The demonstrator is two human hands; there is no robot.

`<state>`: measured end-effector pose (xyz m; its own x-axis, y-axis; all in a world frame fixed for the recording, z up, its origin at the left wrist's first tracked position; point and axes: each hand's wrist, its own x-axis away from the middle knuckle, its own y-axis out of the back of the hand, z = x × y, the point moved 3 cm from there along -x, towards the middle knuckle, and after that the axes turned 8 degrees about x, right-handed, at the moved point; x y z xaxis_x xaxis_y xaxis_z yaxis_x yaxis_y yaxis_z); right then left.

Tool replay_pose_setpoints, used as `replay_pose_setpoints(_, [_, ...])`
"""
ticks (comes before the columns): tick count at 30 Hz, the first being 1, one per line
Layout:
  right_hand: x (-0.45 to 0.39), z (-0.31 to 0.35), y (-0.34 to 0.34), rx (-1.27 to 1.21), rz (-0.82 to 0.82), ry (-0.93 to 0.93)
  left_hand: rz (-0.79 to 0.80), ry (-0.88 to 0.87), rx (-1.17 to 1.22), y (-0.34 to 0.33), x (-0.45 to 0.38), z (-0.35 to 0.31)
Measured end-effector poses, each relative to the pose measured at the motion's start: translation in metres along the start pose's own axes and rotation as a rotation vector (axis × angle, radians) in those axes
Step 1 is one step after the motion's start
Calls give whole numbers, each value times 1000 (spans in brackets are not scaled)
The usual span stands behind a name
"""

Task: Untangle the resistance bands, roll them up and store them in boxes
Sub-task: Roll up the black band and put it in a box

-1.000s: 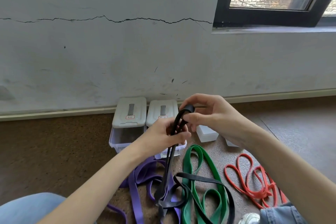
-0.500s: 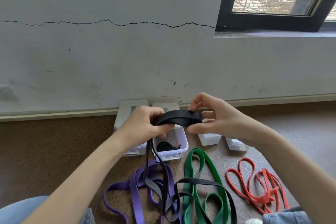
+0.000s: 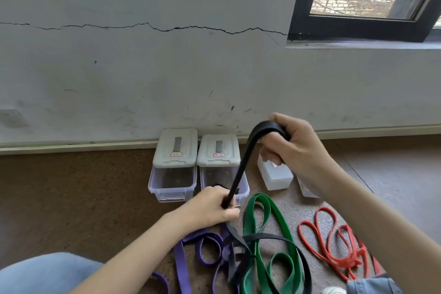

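The right hand [image 3: 296,148] grips the looped top of the black resistance band [image 3: 241,169], while the left hand [image 3: 212,207], lower down, clutches its strands.

No writing can be read: each of the two white box lids [image 3: 176,148] [image 3: 218,150] at the middle of the frame, against the wall, bears a small red-bordered label [image 3: 176,154] [image 3: 218,155] whose characters are too blurred to make out.
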<state>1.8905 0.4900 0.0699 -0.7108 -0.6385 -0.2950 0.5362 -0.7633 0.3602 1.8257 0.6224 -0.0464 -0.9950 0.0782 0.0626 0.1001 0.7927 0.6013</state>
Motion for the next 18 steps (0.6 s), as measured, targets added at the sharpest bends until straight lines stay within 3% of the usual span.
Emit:
replay_pose_setpoints(2, [-4, -7, 9, 27, -93, -54, -85, 21, 83, 15, -3, -4])
replay_pose_setpoints(4, [-8, -19, 16, 337, -54, -112, -303, 6, 414, 50, -2, -23])
replay_pose_setpoints(6, [-6, -34, 14, 657, 190, -216, -509, -137, 710, 91, 8, -43])
replay_pose_setpoints(7, [-2, -41, 9, 708, 346, -256, -537, -211, 734, 106, 16, -53])
replay_pose_setpoints(9, [5, -44, -6, 576, 552, -264, -462, -211, 569, 110, 25, -64])
replay_pose_setpoints(10, [7, -40, -11, 417, 558, -254, -397, -141, 435, 102, 26, -64])
replay_pose_setpoints(12, [4, -32, -12, 30, 473, -203, -319, 0, 192, 84, 23, -62])
replay_pose_setpoints(15, [-5, -21, -2, -344, 299, -115, -324, 69, -35, 73, 18, -56])
replay_pose_setpoints(18, [-9, -23, 13, -433, 39, -123, -329, 109, -344, 76, 16, -47])
